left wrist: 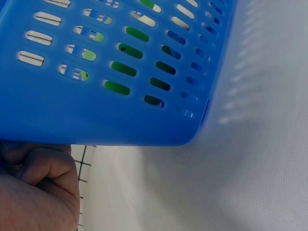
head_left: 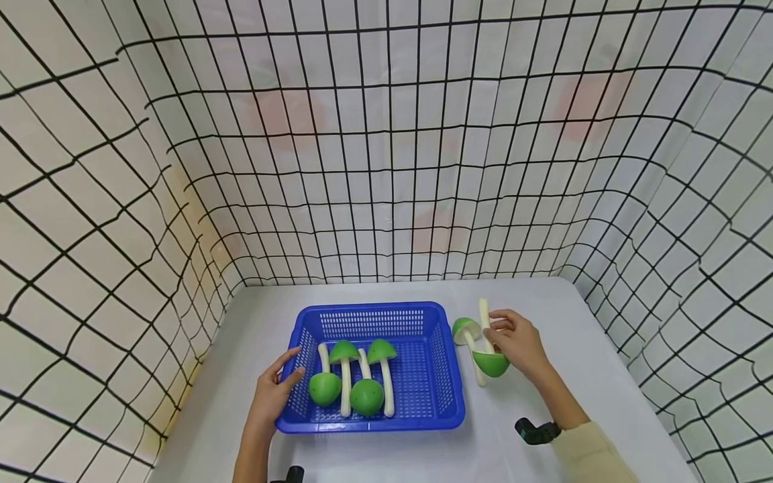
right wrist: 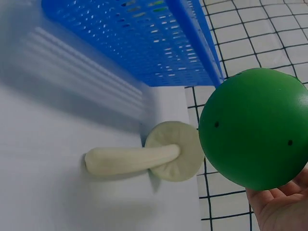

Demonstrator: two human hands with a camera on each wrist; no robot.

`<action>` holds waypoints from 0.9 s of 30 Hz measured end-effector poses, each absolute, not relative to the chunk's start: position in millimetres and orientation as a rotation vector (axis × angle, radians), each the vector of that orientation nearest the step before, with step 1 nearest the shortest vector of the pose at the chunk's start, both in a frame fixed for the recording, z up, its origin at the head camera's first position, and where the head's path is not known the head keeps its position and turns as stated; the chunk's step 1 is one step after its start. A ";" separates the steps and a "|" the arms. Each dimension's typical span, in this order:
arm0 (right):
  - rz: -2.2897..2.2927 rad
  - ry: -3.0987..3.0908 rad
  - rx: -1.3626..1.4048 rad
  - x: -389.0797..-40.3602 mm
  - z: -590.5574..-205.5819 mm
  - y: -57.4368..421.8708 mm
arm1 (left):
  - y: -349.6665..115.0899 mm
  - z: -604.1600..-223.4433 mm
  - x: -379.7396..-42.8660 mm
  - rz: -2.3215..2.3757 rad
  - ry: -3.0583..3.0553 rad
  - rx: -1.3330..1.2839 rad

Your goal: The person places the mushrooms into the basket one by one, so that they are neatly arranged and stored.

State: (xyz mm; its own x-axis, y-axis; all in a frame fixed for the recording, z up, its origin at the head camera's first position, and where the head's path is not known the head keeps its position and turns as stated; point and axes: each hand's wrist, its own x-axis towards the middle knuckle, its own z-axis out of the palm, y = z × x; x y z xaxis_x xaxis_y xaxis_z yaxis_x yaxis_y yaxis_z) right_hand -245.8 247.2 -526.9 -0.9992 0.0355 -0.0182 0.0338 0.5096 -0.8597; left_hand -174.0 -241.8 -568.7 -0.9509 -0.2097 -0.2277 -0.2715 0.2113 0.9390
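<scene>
A blue plastic basket [head_left: 443,376] stands on the table, and my left hand [head_left: 273,390] grips its left rim with thumb and fingers. The left wrist view catches those curled fingers [left wrist: 48,168] at the rim beside the slotted wall. To the right of the basket, my right hand [head_left: 518,342] pinches a green-capped toy mushroom [head_left: 492,364] by its pale stem, cap toward me. A second toy mushroom [head_left: 466,330] lies on the table between the basket and that hand. In the right wrist view the held mushroom's dark-spotted cap [right wrist: 257,130] hides most of the fingers.
Several toy mushrooms [head_left: 366,397] lie side by side in the basket's left and middle part, caps alternating near and far. Black wire grid [head_left: 392,168] walls in the table [head_left: 513,443] at the back and both sides, with white sheeting behind it.
</scene>
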 end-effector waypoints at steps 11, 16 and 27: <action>1.614 -2.703 -0.034 -245.0 -515.2 228.2 | -240.7 -566.6 -173.6 1.885 2.404 -0.484; 1.643 -2.694 -0.001 -245.6 -512.9 220.2 | -240.9 -566.9 -173.3 1.890 2.397 -0.484; 1.703 -2.665 0.026 -245.8 -510.4 195.9 | -241.6 -567.8 -172.7 1.886 2.400 -0.488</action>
State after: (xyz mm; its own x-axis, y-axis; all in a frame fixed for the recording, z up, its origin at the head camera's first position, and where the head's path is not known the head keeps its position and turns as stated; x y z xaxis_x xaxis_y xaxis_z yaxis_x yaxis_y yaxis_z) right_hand -245.8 195.9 -510.4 -0.9996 -0.0253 -0.0089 -0.0026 0.4198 -0.9076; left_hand -172.7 -241.6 -567.8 -0.9489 -0.2137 -0.2321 -0.2760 0.2062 0.9388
